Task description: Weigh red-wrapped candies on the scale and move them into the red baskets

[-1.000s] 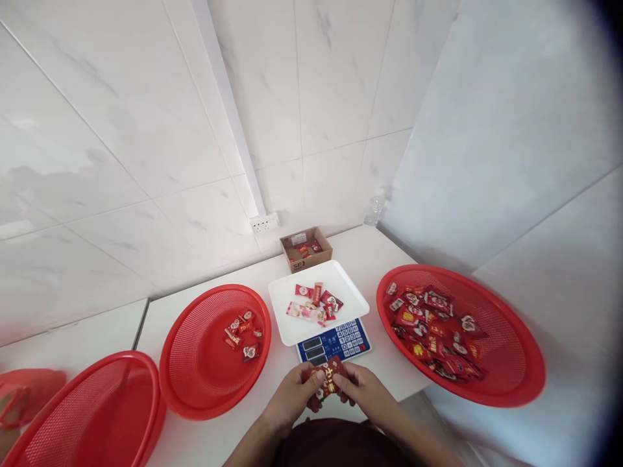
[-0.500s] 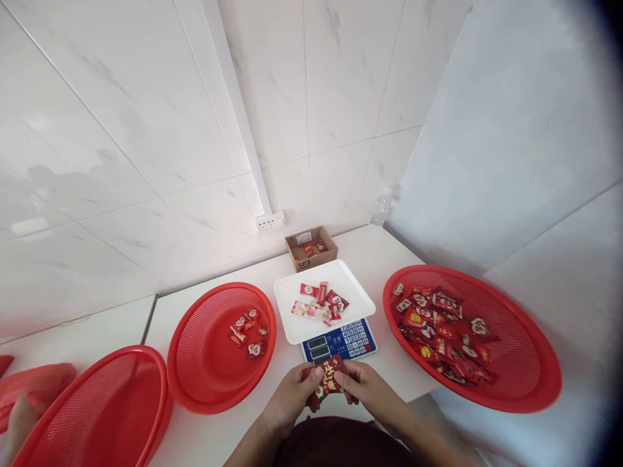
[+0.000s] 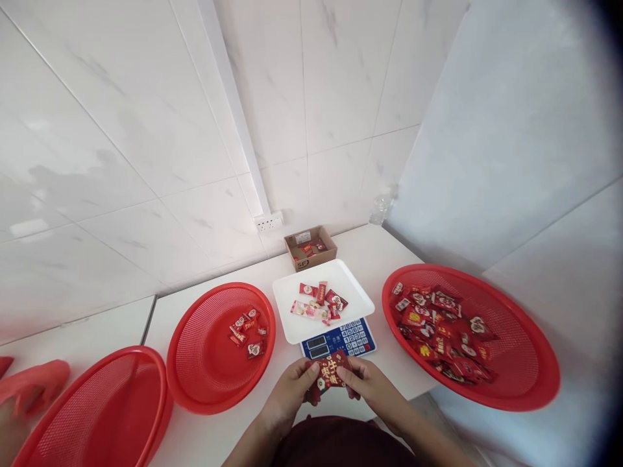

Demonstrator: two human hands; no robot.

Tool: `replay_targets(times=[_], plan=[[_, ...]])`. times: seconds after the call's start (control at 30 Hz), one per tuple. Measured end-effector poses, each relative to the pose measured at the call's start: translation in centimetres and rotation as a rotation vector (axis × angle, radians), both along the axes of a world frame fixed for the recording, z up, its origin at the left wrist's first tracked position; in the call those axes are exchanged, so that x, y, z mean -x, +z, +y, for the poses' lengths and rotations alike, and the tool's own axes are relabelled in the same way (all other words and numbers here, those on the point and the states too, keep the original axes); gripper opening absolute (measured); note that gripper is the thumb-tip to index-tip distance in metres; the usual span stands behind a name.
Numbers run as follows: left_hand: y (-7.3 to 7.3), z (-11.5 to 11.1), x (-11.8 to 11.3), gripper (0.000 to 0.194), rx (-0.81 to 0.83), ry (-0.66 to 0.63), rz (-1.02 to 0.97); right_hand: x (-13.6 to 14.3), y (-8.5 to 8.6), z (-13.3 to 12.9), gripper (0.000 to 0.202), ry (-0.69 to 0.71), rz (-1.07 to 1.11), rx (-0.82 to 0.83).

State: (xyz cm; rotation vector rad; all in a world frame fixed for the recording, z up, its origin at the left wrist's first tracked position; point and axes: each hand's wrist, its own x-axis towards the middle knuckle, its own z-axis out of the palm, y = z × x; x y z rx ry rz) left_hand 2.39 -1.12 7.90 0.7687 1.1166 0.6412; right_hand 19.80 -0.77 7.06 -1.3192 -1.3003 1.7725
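A dark red packet with gold lettering (image 3: 331,372) is held between both hands, just in front of the scale's blue keypad (image 3: 339,338). My left hand (image 3: 292,389) is closed on its left end and my right hand (image 3: 367,386) on its right end, thumbs on top. On the scale's white tray (image 3: 292,331) lie several small red and pink wrapped packets (image 3: 311,311). The round red basket (image 3: 197,363) on the left holds several red packets (image 3: 249,329). A larger pile of red packets (image 3: 442,331) fills part of the right basket (image 3: 530,363).
Behind the scale stands a cardboard box (image 3: 316,261) with packets inside. A clear bottle (image 3: 381,209) is in the back corner. Another red basket (image 3: 111,408) stands at the lower left, beside another person's hand (image 3: 13,431) at a red bag (image 3: 41,383).
The packet between my hands is turned more level and its lettering shows more fully. At the far left, the other person's hand and the red bag have shifted.
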Motion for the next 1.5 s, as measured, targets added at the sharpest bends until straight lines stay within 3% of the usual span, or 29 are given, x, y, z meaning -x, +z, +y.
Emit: replay_targets(times=[1.27, 1.5], plan=[[0.6, 0.0, 0.3, 0.042, 0.007, 0.036, -0.047, -0.4, 0.1, 0.1, 0.044, 0.027, 0.001, -0.04], [0.9, 0.1, 0.5, 0.042, 0.037, -0.033, -0.051, -0.3, 0.8, -0.1, 0.039, 0.131, 0.013, -0.042]])
